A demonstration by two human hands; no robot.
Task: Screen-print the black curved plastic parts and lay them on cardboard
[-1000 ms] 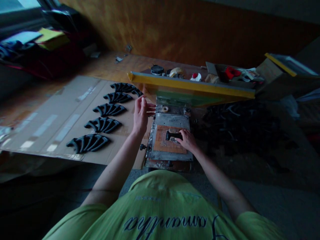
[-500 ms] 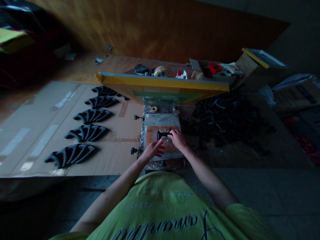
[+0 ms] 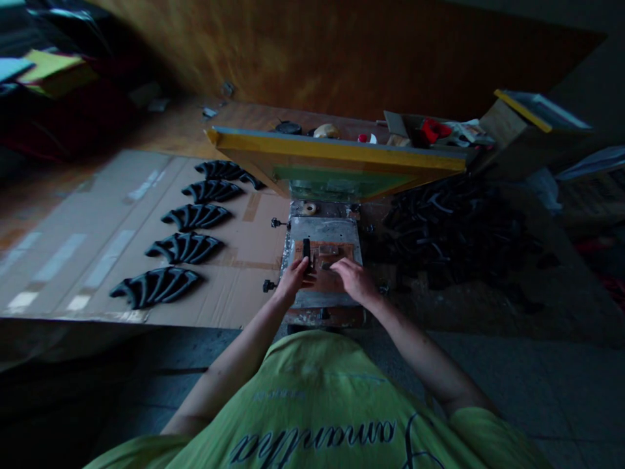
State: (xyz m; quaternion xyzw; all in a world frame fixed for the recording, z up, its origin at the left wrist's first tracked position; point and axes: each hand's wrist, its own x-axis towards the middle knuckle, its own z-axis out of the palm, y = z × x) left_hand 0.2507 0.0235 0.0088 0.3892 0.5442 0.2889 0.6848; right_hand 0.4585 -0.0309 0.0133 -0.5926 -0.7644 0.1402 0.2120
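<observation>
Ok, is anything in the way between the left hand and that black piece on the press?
Nothing visible: the left hand is right against the black piece, which is on the brown pad. The raised yellow-framed screen is beyond them, not between.

A screen-printing workshop — yellow-framed screen (image 3: 336, 150) raised.

Dim, shadowy light; wide-angle edge distortion.

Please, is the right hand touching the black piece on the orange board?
Apart. The head view shows the right hand stopping short of the black piece, with a plain gap between them.
</observation>
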